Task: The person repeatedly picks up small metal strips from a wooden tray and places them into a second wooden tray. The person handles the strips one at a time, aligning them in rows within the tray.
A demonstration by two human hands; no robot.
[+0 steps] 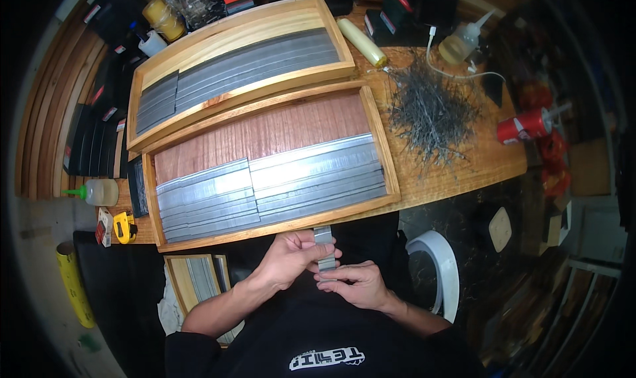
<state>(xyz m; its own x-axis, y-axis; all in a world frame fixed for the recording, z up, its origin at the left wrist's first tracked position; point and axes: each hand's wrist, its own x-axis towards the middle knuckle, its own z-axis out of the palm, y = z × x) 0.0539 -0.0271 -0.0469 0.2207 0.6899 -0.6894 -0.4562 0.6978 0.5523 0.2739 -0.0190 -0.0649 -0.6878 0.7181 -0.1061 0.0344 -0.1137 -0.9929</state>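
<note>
Grey strip (326,263) at near tray's (278,225) 5 o'clock, left hand (291,253) fingers pinching its middle, right hand (360,285) its 6-o'clock end; probably light, stiff, slick: hold long edges.

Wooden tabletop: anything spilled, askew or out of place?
The tangled heap of thin dark strands right of the wooden trays looks odd: it lies loose, ends jutting outward, while the trays' grey strips sit in rows.

The hands (293,253) partly cover the grey strip (322,235), and one forearm (225,305) partly hides the lower wooden tray (179,282)
</note>
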